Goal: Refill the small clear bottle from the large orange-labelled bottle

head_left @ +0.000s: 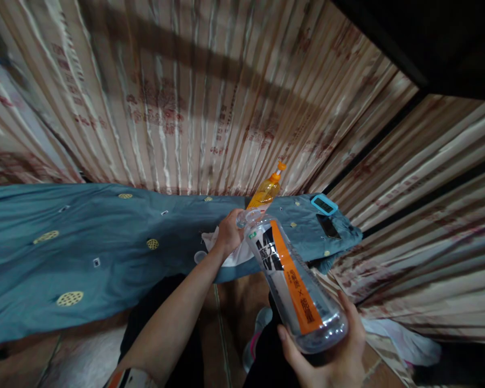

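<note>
Orange-labelled clear bottle point(297, 291) is held tilted in front of blue patterned cloth point(117, 264), base cupped in the part-open right hand point(343, 362), small clear piece point(243, 219) at its mouth gripped by the curled left hand point(229, 236).

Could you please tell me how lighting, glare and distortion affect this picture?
Head view: dim overall, the upper-right corner nearly black; a shadow band crosses the pleated beige curtain; glints sit on the orange-labelled clear plastic bottle; edges look stretched, perhaps wide-angle.
</note>
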Action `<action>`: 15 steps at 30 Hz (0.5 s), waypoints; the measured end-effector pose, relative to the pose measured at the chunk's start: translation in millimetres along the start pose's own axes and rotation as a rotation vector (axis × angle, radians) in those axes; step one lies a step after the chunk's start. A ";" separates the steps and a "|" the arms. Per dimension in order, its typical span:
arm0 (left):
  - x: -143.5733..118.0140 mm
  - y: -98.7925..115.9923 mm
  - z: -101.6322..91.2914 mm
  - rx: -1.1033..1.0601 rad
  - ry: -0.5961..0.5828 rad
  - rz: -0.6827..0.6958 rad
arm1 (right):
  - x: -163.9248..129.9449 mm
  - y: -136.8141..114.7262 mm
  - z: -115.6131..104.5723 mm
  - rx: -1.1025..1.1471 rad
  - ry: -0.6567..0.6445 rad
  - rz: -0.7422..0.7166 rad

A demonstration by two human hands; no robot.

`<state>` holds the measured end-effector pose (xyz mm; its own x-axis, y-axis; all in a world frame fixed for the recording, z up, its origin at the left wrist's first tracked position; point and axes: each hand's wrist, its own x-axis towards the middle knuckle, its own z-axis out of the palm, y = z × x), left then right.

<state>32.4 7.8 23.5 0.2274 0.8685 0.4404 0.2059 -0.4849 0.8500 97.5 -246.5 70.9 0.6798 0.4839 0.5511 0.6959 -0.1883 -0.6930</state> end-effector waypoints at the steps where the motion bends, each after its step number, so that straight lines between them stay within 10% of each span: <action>1: -0.2 0.0 0.0 -0.002 0.002 -0.004 | 0.2 -0.9 -0.1 0.012 0.000 -0.002; 15: 0.0 -3.0 5.1 -0.015 0.023 -0.015 | 0.6 -3.4 -0.8 0.063 -0.006 -0.044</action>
<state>36.7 8.7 19.5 0.2022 0.8777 0.4344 0.1946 -0.4707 0.8605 95.7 -246.2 74.0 0.6471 0.4961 0.5789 0.7090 -0.1124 -0.6961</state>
